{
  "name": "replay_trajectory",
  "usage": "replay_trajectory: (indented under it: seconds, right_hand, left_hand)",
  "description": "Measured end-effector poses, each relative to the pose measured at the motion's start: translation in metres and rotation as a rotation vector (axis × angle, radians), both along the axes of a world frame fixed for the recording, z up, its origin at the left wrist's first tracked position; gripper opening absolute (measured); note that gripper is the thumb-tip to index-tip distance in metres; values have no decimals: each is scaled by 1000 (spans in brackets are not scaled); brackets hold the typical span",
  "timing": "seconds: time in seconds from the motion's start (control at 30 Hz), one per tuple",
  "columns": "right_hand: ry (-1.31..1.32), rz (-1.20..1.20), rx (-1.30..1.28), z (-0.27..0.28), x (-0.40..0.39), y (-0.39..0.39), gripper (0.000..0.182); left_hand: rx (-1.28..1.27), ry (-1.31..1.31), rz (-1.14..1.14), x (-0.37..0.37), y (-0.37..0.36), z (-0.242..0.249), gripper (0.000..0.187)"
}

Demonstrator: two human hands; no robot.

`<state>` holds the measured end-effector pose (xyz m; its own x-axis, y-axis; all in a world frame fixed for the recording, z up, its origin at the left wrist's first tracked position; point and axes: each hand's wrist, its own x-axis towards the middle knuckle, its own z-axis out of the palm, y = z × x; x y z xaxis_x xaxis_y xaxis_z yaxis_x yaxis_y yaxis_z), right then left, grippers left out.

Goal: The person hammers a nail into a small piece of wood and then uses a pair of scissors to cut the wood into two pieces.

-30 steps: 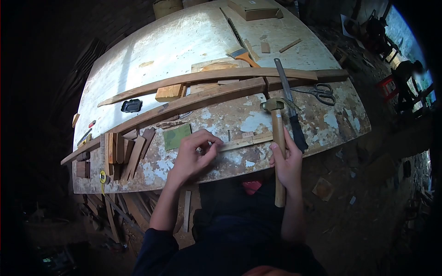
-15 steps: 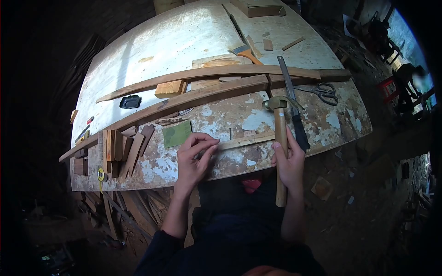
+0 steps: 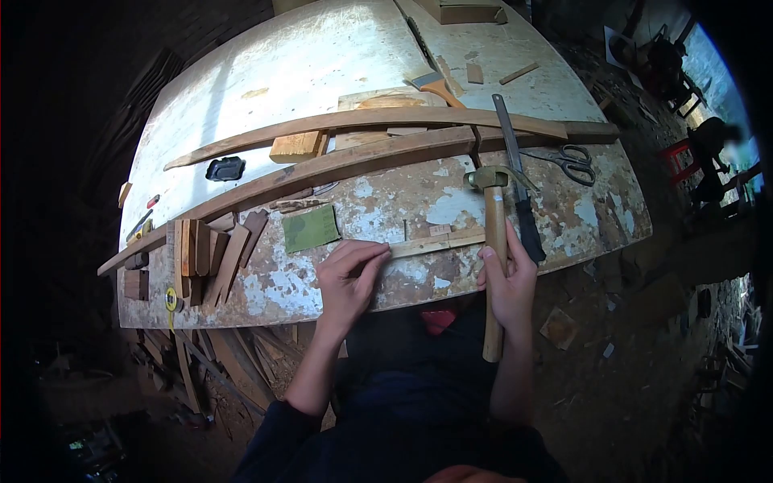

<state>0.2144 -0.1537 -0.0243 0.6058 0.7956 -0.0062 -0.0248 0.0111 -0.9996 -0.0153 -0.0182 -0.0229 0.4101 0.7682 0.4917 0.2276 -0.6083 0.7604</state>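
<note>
My left hand (image 3: 348, 278) pinches the left end of a thin wooden strip (image 3: 431, 243) between thumb and fingertips, near the front of the worn workbench (image 3: 266, 282). In my right hand (image 3: 510, 282) is a claw hammer (image 3: 493, 314), held by its wooden handle with the head pointing away from me. The strip's right end meets the hammer handle and the fingers behind it. A nail (image 3: 405, 228) stands upright just behind the strip, with a small wood piece (image 3: 440, 230) beside it. A green sandpaper sheet (image 3: 312, 229) lies beyond my left hand.
Two long curved wooden pieces (image 3: 354, 121) (image 3: 346, 167) cross the bench. A handsaw (image 3: 509, 145) and scissors (image 3: 573, 165) lie at right, a paintbrush (image 3: 435, 84) farther back. Wood blocks (image 3: 193, 249) and a tape measure (image 3: 171, 299) sit at left, near a black tray (image 3: 225, 168).
The view has shifted slightly. My left hand has moved a little to the right with its pinch on the strip kept. My right hand still holds the hammer in much the same pose.
</note>
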Motion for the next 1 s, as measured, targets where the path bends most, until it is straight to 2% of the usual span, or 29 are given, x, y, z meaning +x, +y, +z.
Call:
replay_trajectory:
  seconds: [0.33, 1.0]
  right_hand:
    - [-9, 6, 0, 0, 1, 0, 63]
    - [2, -4, -6, 2, -1, 1, 65]
  left_hand:
    - [157, 33, 3, 11, 1, -1, 16]
    - [153, 35, 16, 10, -1, -2, 15]
